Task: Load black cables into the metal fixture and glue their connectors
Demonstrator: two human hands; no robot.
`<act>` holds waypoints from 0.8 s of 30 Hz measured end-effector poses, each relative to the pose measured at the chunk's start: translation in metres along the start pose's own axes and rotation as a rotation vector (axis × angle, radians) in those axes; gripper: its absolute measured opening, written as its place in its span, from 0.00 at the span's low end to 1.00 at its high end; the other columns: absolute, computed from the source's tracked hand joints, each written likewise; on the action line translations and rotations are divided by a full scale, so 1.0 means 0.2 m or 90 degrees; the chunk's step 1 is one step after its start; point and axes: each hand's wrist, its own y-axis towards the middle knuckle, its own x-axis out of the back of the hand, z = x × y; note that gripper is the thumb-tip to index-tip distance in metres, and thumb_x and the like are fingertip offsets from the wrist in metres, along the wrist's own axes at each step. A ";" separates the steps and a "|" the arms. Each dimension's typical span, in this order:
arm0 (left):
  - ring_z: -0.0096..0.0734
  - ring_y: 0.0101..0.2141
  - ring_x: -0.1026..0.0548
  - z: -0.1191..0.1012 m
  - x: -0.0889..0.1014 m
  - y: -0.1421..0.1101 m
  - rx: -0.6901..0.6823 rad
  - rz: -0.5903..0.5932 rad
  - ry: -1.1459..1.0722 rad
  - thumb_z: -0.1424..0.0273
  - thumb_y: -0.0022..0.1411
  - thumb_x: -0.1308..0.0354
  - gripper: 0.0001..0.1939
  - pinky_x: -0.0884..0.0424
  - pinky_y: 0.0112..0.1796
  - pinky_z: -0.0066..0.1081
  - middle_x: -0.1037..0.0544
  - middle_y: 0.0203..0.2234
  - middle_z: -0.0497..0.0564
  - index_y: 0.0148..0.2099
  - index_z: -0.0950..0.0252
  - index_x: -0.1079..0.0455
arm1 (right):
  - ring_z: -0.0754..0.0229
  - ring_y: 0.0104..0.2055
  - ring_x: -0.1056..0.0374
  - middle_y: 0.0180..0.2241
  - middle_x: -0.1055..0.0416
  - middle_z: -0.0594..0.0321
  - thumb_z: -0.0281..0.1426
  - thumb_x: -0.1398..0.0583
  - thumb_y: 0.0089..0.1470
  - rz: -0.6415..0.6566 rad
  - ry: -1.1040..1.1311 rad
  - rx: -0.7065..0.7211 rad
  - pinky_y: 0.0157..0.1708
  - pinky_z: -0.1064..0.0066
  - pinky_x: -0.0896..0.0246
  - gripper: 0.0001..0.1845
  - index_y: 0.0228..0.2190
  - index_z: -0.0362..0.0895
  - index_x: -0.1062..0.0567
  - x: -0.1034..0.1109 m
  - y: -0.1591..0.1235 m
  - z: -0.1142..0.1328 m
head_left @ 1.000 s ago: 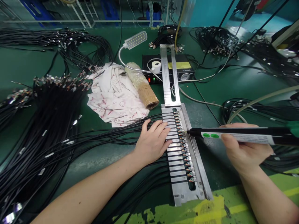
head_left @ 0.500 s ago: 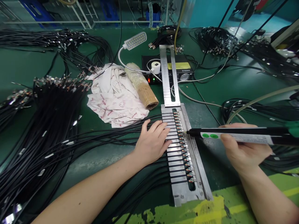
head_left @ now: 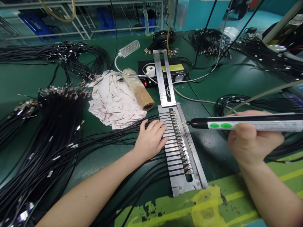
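Note:
My left hand (head_left: 149, 138) lies palm down with its fingers spread, resting on the black cables (head_left: 113, 135) and the left edge of a slotted metal jig (head_left: 177, 184). The cables lie side by side in the jig's grooves. Their small metal-ended connectors (head_left: 181, 145) form a row along its right part. My right hand (head_left: 253, 142) is closed around a pen-like black dispensing syringe (head_left: 246, 122) with a white label and green oval stickers. The syringe's fine tip (head_left: 186, 123) points left, just right of the connector row; whether it touches the jig I cannot tell.
A second slotted metal bar (head_left: 163, 78) leans over a black control box (head_left: 180, 75) with a gauge. Left of it are a cardboard roll (head_left: 144, 99), a printed cloth (head_left: 115, 107) and a bendable lamp (head_left: 129, 49). Cable bundles (head_left: 59, 123) cover the left; coiled cables (head_left: 236, 102) lie right.
The view has shifted, moving the scene slightly left. My right hand has drawn the syringe tip a little away from the connectors and tilted the syringe. My left hand keeps its place on the jig.

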 end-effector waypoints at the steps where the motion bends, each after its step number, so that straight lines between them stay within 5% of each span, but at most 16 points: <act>1: 0.43 0.52 0.35 0.00 0.00 0.00 -0.001 0.000 0.001 0.64 0.65 0.52 0.15 0.49 0.53 0.49 0.29 0.50 0.57 0.50 0.66 0.34 | 0.61 0.23 0.35 0.21 0.33 0.65 0.42 0.36 0.43 0.008 0.011 -0.019 0.23 0.66 0.40 0.14 0.27 0.43 0.25 0.00 0.01 0.02; 12: 0.43 0.51 0.35 0.01 -0.01 -0.01 -0.020 -0.001 0.009 0.65 0.65 0.52 0.16 0.49 0.52 0.50 0.29 0.49 0.55 0.54 0.59 0.36 | 0.63 0.23 0.34 0.25 0.29 0.64 0.35 0.37 0.46 0.151 -0.155 -0.050 0.20 0.72 0.40 0.07 0.26 0.43 0.26 0.11 -0.16 0.04; 24: 0.45 0.52 0.36 0.02 -0.01 -0.01 -0.043 -0.030 0.002 0.65 0.64 0.51 0.11 0.49 0.52 0.52 0.29 0.47 0.54 0.45 0.58 0.29 | 0.64 0.21 0.36 0.23 0.29 0.64 0.34 0.37 0.45 0.151 -0.171 -0.037 0.20 0.72 0.42 0.07 0.27 0.43 0.25 0.10 -0.18 -0.01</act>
